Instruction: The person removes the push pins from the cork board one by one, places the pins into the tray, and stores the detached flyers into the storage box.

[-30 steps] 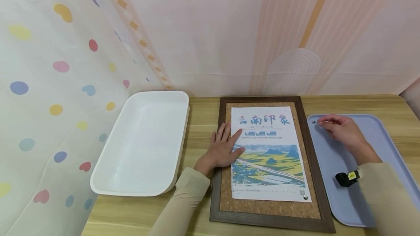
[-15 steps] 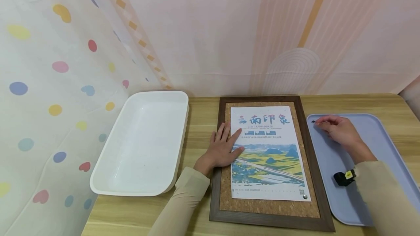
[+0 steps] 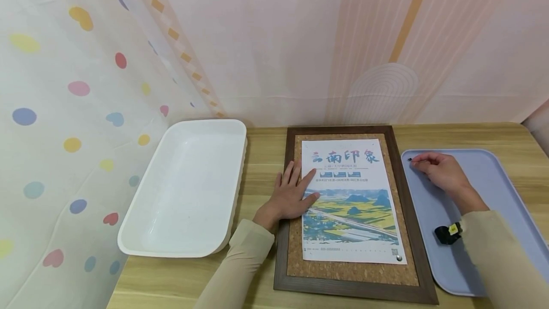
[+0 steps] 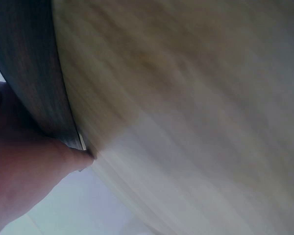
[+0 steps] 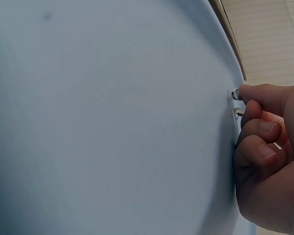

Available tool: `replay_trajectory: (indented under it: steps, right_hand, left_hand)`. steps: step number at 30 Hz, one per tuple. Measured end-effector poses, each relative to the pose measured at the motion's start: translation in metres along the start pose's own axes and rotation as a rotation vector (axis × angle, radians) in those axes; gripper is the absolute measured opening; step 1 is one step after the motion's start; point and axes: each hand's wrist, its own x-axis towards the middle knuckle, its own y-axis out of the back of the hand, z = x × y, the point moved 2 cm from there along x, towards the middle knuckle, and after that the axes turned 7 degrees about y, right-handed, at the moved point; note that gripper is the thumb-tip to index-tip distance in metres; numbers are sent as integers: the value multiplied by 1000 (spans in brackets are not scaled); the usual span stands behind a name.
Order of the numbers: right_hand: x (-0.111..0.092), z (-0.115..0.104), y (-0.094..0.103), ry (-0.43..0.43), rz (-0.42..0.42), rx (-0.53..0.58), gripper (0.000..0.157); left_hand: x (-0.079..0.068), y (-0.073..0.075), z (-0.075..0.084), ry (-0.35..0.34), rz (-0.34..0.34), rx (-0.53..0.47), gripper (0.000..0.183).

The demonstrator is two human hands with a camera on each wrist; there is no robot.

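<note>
A printed poster [image 3: 351, 199] lies on a cork board [image 3: 351, 273] with a dark brown frame [image 3: 411, 213]. A silver thumbtack [image 3: 399, 258] sits at the poster's lower right corner. My left hand [image 3: 289, 197] rests with spread fingers across the frame's left side and the poster's edge. At the upper left corner of the blue tray [image 3: 476, 161], my right hand [image 3: 442, 170] has its fingertips on a small thumbtack [image 5: 235, 94]. A second thumbtack [image 5: 239, 111] shows close to the curled fingers. The fingers partly hide how the tack is gripped.
A white plastic basin [image 3: 188, 190] stands left of the board on the wooden table [image 3: 263, 156]. A patterned cloth backdrop [image 3: 274, 61] rises behind the table. A black wrist device [image 3: 448, 234] is at my right cuff, above the tray.
My right hand has shifted very slightly, its fingertips closing in on the tack at the tray's corner. My left hand, the poster and the board stay in place.
</note>
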Motion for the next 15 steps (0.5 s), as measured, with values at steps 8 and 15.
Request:
replay_trajectory:
  steps: [8,15]
  right_hand:
    - [1,-1,-2,2,-1,-26,34]
    - [0,-2,-3,-12,-5,-37,35]
  left_hand:
    - [0,0,0,-5,3,-4,65]
    - [-1,1,1,0,4,-1,65]
